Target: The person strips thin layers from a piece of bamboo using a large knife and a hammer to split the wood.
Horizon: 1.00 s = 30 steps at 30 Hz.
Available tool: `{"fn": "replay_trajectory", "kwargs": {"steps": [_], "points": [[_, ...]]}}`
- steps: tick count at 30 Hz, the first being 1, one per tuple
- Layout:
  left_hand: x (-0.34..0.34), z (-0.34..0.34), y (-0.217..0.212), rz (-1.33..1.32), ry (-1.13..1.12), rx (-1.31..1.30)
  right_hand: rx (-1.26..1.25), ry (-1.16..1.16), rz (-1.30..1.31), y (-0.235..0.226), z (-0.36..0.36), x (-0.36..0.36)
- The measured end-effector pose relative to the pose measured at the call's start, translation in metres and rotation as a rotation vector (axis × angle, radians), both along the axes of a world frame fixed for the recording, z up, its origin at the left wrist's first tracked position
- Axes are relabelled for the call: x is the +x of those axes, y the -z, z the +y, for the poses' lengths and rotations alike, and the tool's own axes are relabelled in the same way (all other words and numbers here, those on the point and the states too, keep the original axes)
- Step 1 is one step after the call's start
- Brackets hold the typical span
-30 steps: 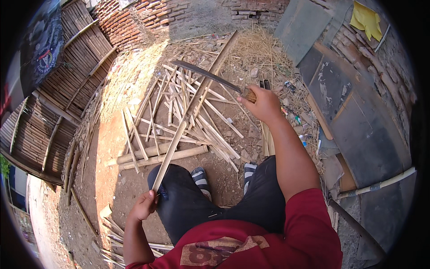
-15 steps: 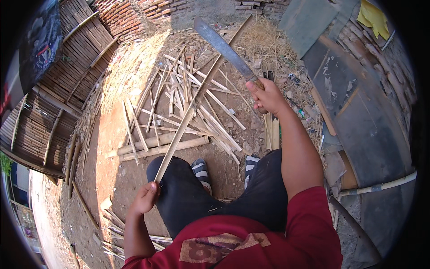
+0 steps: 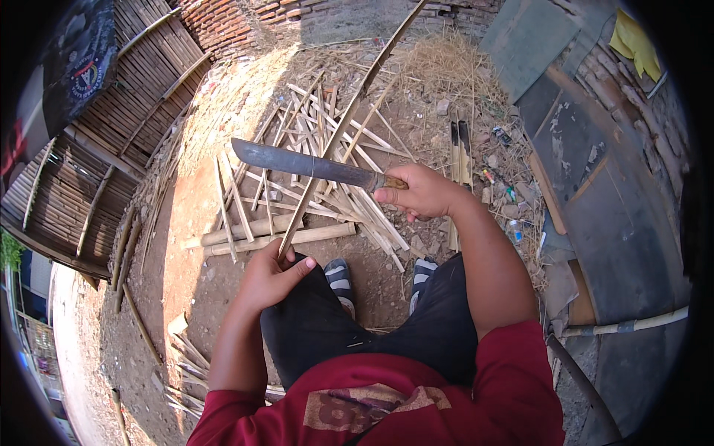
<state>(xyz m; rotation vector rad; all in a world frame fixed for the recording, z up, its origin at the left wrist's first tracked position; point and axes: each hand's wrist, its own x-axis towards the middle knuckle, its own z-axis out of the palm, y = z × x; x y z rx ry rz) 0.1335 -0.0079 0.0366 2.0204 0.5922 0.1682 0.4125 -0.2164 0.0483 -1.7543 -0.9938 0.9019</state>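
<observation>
My right hand (image 3: 421, 193) is closed round the wooden handle of a machete (image 3: 301, 161), whose broad dark blade points left. The blade lies across a long bamboo strip (image 3: 343, 123); whether it touches or cuts into the strip I cannot tell. Near my left knee, my left hand (image 3: 277, 276) grips the strip's lower end, thumb sticking out to the right. From there the strip slants up and away to the right, toward the brick wall. Below it a loose pile of split bamboo pieces (image 3: 372, 215) covers the ground.
Two bamboo poles (image 3: 312, 235) lie in front of my feet. More strips (image 3: 186, 364) lie at my left side. A slatted bamboo panel (image 3: 82, 193) stands left, dark boards (image 3: 595, 193) lean on the right, and a brick wall (image 3: 245, 30) runs behind dry straw (image 3: 442, 63).
The machete has swung down and left from a raised slant to nearly level across the strip. My left hand has moved up and right with the strip's lower end.
</observation>
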Motion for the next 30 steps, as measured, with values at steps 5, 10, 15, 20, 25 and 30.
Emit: {"fn": "replay_trajectory", "kwargs": {"steps": [5, 10, 15, 20, 25, 30], "points": [[0.019, -0.008, -0.005, -0.024, 0.017, -0.005, 0.089, 0.109, 0.117, 0.0, -0.013, 0.019], [0.028, -0.007, 0.002, -0.106, 0.044, -0.17, -0.013, -0.053, -0.04, 0.005, 0.001, -0.002], [0.018, -0.001, 0.003, -0.069, 0.084, -0.204, 0.115, 0.075, 0.203, 0.005, -0.017, 0.021], [0.014, -0.001, 0.002, -0.056, 0.06, -0.208, 0.058, 0.017, -0.106, -0.009, -0.01, -0.002], [-0.013, 0.019, 0.001, -0.016, 0.217, -0.588, 0.274, 0.136, -0.487, -0.006, -0.007, -0.002], [-0.023, 0.015, 0.005, 0.002, 0.217, -0.863, 0.571, 0.272, -1.01, -0.001, 0.0, -0.01]]}}
